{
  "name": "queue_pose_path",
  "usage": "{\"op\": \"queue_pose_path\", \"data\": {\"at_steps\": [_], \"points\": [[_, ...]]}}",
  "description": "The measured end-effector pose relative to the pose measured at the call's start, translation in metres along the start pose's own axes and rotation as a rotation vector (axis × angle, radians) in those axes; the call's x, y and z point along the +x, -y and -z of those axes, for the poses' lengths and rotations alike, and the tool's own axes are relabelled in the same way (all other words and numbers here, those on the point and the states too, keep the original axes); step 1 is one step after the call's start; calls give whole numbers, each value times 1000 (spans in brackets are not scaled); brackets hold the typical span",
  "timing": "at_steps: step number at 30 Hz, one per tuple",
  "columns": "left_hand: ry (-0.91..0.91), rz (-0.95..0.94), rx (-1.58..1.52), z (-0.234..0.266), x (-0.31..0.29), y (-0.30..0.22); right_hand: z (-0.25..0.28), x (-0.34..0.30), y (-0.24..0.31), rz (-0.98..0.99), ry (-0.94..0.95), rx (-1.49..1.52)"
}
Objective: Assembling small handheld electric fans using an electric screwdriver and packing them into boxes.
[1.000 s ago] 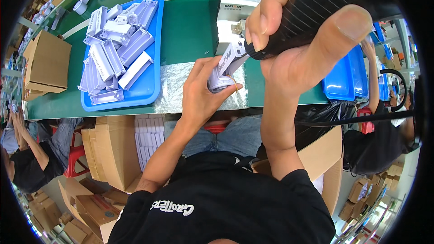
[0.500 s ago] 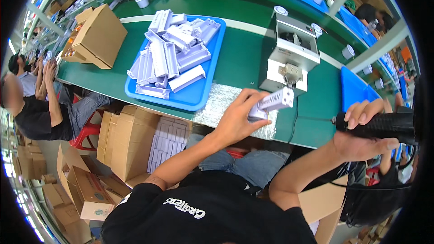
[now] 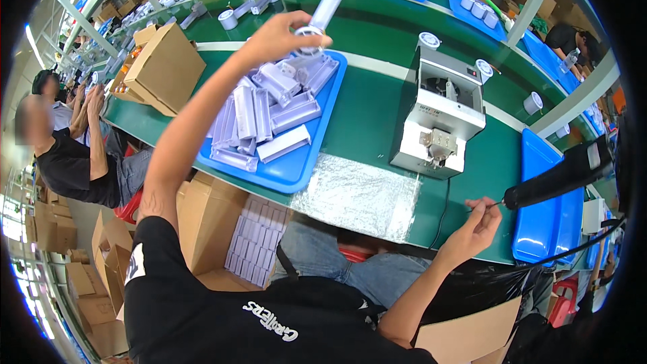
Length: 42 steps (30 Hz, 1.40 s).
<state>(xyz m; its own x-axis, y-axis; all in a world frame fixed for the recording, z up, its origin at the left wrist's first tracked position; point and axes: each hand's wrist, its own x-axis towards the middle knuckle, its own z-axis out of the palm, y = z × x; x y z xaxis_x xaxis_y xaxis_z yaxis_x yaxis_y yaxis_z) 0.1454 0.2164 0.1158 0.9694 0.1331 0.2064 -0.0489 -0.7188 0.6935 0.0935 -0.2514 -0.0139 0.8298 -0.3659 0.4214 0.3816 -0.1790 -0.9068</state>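
Observation:
My left hand (image 3: pixel 286 35) is raised over the far edge of a blue tray (image 3: pixel 288 176), closed on a white handheld-fan body (image 3: pixel 328 5). The fan body has a round ring by my fingers and a long handle pointing up and away. White plastic housings (image 3: pixel 291 113) lie heaped in the tray. At the right, my right hand (image 3: pixel 477 226) has its fingertips pinched at the thin bit of a black electric screwdriver (image 3: pixel 559 174). The screwdriver hangs tilted, its bit pointing left. Anything tiny between those fingertips is too small to make out.
A silver-grey machine (image 3: pixel 441 104) stands right of centre on the green bench, beside a shiny taped sheet (image 3: pixel 364 195). A second blue tray (image 3: pixel 549 229) lies below the screwdriver. A cardboard box (image 3: pixel 165 71) stands at left, near a seated co-worker (image 3: pixel 74 148).
My left hand has moved up and left with the fan body, from the front of the bench to above the tray. The right hand has left the screwdriver's body for its tip.

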Motion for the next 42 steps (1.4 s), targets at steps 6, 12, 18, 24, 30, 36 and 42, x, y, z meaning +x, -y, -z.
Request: {"op": "queue_pose_path", "data": {"at_steps": [6,12,18,24,30,36,42], "points": [[37,264,157,36,119,121,2,-21,-6,72,44,-233],[87,423,200,39,166,193,1,-23,-5,87,14,-287],[131,389,133,64,196,191,-2,-18,1,28,-24,-286],[75,-279,369,5,248,122,-4,-16,-3,59,41,-272],[315,-42,188,-178,274,5,4,-22,0,85,1,-325],[412,-136,-27,-225,267,8,8,-24,-6,107,26,-277],[416,74,-465,-168,207,-15,10,-16,-6,97,77,-301]]}}
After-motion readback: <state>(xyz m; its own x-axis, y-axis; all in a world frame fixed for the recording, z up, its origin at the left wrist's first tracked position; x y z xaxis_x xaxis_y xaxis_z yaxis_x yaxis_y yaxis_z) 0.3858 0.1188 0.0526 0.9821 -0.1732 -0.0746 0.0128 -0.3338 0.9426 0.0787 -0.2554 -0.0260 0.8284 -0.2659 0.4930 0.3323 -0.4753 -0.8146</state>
